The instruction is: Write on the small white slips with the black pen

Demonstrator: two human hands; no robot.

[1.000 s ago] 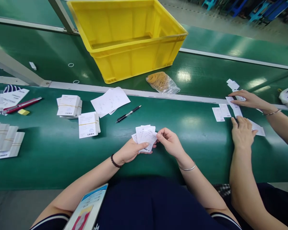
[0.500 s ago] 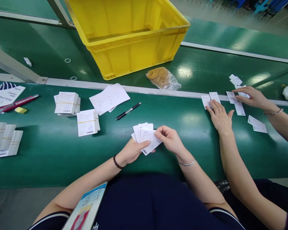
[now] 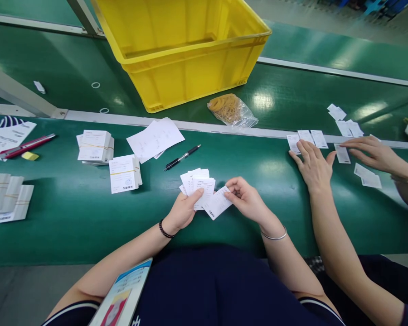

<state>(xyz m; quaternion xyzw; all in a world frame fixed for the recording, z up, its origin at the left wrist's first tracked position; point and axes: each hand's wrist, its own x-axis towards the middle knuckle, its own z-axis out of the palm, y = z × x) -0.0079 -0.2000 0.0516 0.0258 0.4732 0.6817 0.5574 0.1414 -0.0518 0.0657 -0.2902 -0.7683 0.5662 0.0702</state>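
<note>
A fanned bunch of small white printed cards is gripped in my left hand, the thumb pressing on the top one. My right hand pinches a single card between thumb and fingers, tilted and just right of the bunch; its left corner lies close to the other cards, and I cannot tell whether they touch. Beyond my hands a black pen rests on the green table. Left of it stand two stacks of cards, one nearer and one farther, each bound with a rubber band.
A yellow crate stands behind, beside a plastic bag of rubber bands. Loose white sheets lie near the pen. More banded stacks sit at left. At right, a co-worker's hands handle cards laid on the table.
My right hand has drawn one card rightward, off the front of the bunch. My left hand has shifted slightly left with the others. The co-worker's far hand has moved right.
</note>
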